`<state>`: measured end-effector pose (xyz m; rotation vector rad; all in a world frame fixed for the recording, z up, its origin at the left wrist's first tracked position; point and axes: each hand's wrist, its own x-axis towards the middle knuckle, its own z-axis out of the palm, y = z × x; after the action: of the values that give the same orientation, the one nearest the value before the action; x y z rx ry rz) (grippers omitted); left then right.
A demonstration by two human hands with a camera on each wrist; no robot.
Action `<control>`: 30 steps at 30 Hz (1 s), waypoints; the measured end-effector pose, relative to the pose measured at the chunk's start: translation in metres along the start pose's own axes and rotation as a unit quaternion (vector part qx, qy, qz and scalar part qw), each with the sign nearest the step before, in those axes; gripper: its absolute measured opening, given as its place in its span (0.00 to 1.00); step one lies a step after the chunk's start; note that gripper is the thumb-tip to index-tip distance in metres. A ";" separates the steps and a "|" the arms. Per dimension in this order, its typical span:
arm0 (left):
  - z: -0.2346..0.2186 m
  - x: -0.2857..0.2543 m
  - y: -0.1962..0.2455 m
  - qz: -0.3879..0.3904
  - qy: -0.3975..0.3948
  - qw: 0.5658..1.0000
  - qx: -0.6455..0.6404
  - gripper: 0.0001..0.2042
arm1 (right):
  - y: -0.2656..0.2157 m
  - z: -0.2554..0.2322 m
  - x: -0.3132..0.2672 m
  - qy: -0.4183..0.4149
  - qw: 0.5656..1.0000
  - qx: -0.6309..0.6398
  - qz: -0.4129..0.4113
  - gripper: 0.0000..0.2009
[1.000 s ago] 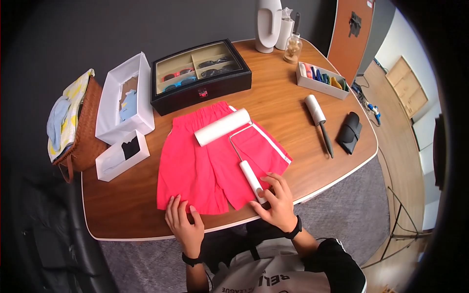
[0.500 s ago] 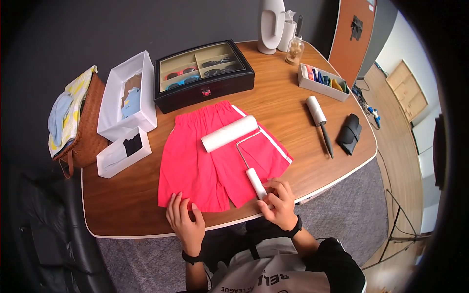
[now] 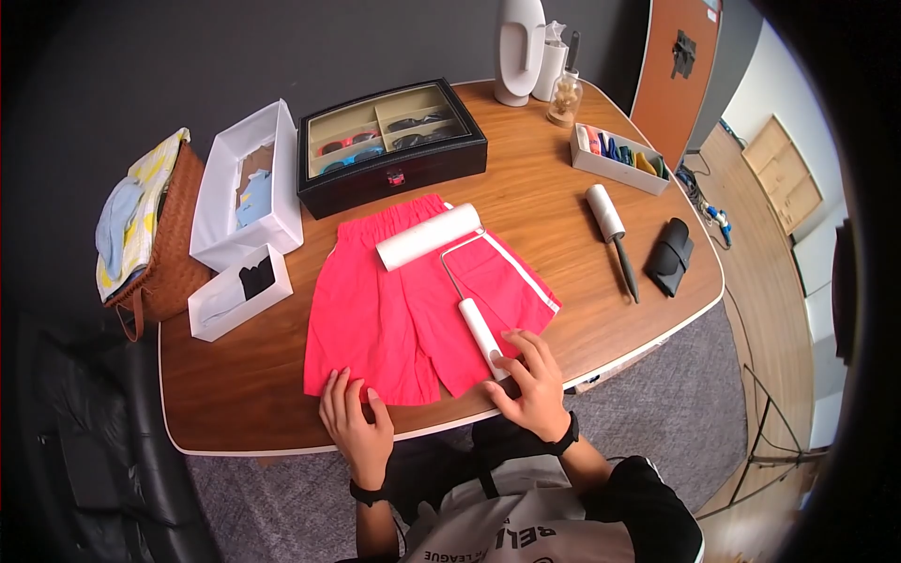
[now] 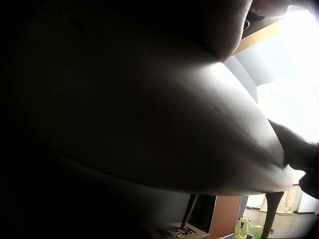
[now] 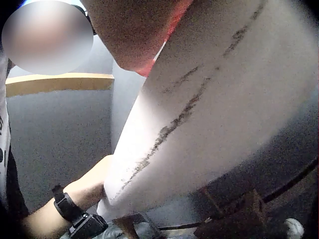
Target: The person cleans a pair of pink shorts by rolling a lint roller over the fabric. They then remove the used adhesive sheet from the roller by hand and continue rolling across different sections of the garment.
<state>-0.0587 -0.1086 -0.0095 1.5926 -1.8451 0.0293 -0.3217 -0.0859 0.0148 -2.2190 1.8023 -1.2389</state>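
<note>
A pair of bright pink shorts [image 3: 375,310] with white side stripes is spread flat on the wooden table. Across its upper part lies the white sleeve of a long-handled lint roller [image 3: 429,236], its bent metal rod leading to a white handle. My right hand [image 3: 530,385] holds the end of that handle between thumb and fingers, near the right leg's hem. At the left leg's hem, my left hand [image 3: 358,422] rests with fingers extended on the fabric. Both wrist views look mostly at the pale underside of the tabletop [image 5: 214,114], so the fingers' work is hidden there.
Behind the shorts stands a black glasses case [image 3: 394,178] with a clear lid. Two white boxes [image 3: 211,246] and a woven basket [image 3: 178,225] are at left. A smaller lint roller [image 3: 610,220], a black pouch [image 3: 671,253] and a box of rolled cloths [image 3: 619,174] lie right.
The roller first came slightly toward the body and right, then moved back up and left over the shorts, the right hand moving along. The left hand stays at the hem.
</note>
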 end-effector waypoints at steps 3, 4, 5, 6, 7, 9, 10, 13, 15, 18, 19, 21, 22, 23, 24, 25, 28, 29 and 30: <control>0.000 0.000 0.000 0.000 0.001 1.000 0.001 0.10 | 0.002 0.001 -0.002 0.004 1.000 0.002 -0.007 0.15; 0.000 0.000 0.000 0.001 0.002 1.000 0.001 0.10 | 0.003 0.001 -0.002 0.008 1.000 0.006 -0.013 0.14; 0.000 0.000 0.000 0.001 0.002 1.000 0.001 0.10 | 0.004 0.001 -0.003 0.013 1.000 0.010 -0.018 0.14; 0.000 0.000 0.000 0.002 0.003 1.000 0.002 0.09 | 0.006 0.003 -0.006 0.013 1.000 0.010 -0.018 0.14; 0.000 0.000 0.001 0.003 0.003 1.000 0.003 0.09 | 0.009 0.005 -0.010 0.023 0.999 0.031 -0.024 0.14; 0.000 -0.001 0.000 0.001 0.003 1.000 0.003 0.09 | 0.010 0.006 -0.013 0.032 0.998 0.053 -0.030 0.14; 0.001 -0.001 0.000 0.000 0.003 1.000 0.003 0.09 | 0.010 0.004 -0.013 0.036 0.997 0.051 -0.036 0.15; 0.000 0.000 0.001 0.000 0.006 1.000 -0.001 0.09 | 0.010 0.004 -0.011 0.043 0.997 0.046 -0.042 0.16; 0.000 -0.001 0.001 0.001 0.007 1.000 -0.002 0.09 | 0.009 0.004 -0.009 0.047 0.997 0.044 -0.043 0.15; 0.000 -0.002 0.001 0.003 0.010 1.000 -0.002 0.09 | 0.008 0.002 -0.009 0.045 0.997 0.037 -0.047 0.15; 0.000 -0.002 0.000 0.004 0.010 1.000 -0.003 0.09 | 0.008 0.003 -0.010 0.040 0.997 0.049 -0.040 0.13; 0.001 -0.003 -0.001 0.005 0.014 1.000 -0.006 0.09 | 0.008 0.002 -0.011 0.038 0.997 0.060 -0.035 0.11; 0.001 -0.003 -0.001 0.006 0.016 1.000 -0.008 0.09 | 0.008 0.002 -0.010 0.043 0.997 0.053 -0.040 0.12; 0.001 -0.004 -0.001 0.006 0.019 1.000 -0.008 0.09 | 0.007 0.001 -0.010 0.048 0.997 0.046 -0.045 0.14; 0.001 -0.004 -0.001 0.006 0.021 1.000 -0.008 0.09 | 0.007 0.002 -0.011 0.050 0.997 0.046 -0.047 0.14; 0.001 -0.004 -0.001 0.006 0.023 1.000 -0.008 0.09 | 0.008 0.003 -0.013 0.051 0.997 0.046 -0.043 0.13; 0.000 -0.005 0.000 0.010 0.024 1.000 -0.010 0.09 | 0.007 0.003 -0.015 0.057 0.996 0.047 -0.039 0.13; -0.001 -0.005 0.000 0.013 0.028 0.999 -0.009 0.09 | 0.007 0.003 -0.015 0.061 0.996 0.047 -0.036 0.12; 0.000 -0.005 0.001 0.010 0.029 0.999 -0.014 0.09 | 0.007 0.004 -0.016 0.064 0.996 0.047 -0.038 0.12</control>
<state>-0.0590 -0.1035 -0.0117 1.5385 -1.8105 0.0586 -0.3254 -0.0769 -0.0004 -2.2227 1.6746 -1.4806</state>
